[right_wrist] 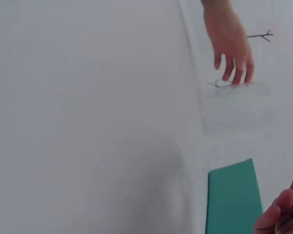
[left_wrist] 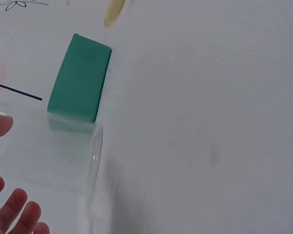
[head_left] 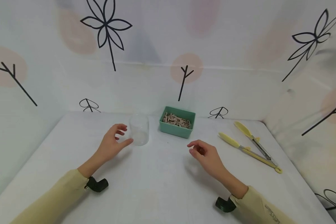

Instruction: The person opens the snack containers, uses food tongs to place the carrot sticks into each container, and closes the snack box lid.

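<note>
A clear, see-through jar point(head_left: 139, 130) stands upright on the white table. My left hand point(head_left: 112, 141) is beside it, thumb and fingers spread apart, with the thumb tip right at the jar's near left side. In the left wrist view the jar point(left_wrist: 63, 156) lies just past my fingertips. My right hand point(head_left: 208, 155) hovers over the table in front of the green box, its fingers loosely curled with nothing between them. The green rectangular box point(head_left: 175, 129) holds many small greyish-brown pieces point(head_left: 175, 120) and sits at the back, right of the jar.
Yellow-tipped tongs point(head_left: 259, 152) lie spread on the right side of the table. Behind stands a white wall covering point(head_left: 151, 87) printed with black leaf drawings. Each wrist carries a small black camera, the left one point(head_left: 98, 184) low over the table.
</note>
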`<state>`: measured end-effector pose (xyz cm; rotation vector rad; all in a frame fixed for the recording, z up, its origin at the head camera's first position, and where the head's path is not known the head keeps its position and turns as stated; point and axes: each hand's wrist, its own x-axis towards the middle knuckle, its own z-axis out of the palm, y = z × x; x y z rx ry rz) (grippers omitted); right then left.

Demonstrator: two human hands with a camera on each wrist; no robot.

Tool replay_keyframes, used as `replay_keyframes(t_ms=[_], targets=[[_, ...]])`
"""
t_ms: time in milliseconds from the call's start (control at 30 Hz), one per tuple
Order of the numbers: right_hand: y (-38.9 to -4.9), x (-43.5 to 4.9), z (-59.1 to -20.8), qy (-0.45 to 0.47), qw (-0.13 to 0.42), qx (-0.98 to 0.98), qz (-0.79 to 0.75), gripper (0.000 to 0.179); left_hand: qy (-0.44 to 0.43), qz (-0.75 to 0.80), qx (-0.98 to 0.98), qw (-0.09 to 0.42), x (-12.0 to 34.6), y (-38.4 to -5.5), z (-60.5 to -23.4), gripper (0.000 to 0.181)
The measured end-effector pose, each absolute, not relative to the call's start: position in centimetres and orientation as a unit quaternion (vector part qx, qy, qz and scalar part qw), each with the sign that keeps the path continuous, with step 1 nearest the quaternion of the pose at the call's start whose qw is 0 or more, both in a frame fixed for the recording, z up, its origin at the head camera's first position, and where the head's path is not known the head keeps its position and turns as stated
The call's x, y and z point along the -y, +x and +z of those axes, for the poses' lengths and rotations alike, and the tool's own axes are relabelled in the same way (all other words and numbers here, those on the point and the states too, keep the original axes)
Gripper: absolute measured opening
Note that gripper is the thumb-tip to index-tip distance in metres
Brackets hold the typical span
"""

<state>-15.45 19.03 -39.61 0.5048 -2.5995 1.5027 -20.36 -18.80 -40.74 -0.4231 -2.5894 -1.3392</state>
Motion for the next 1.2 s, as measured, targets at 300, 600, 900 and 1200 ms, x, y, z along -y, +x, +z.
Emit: replay_keyframes(t_ms=[300, 600, 900, 1200], targets=[[-16.7, -16.9, -39.9, 0.14, 0.021, 0.842, 0.52, 0.032, -0.108, -0.524, 0.843, 0.053, 17.6, -22.7, -41.3, 0.083], [-18.1, -15.4, -39.9, 0.145, -0.009, 0.833, 0.534, 0.047, -0.112, -0.563, 0.818, 0.035, 15.4, -23.2, -41.0, 0.085], [-18.8, -14.2, -39.4, 0.17, -0.025, 0.828, 0.534, 0.059, -0.126, -0.572, 0.81, 0.004, 13.5, -21.4, -40.5, 0.084], [-18.6, -13.9, -39.2, 0.176, -0.03, 0.82, 0.543, 0.061, -0.217, -0.51, 0.829, 0.066, 11.4, -19.7, -40.4, 0.083]])
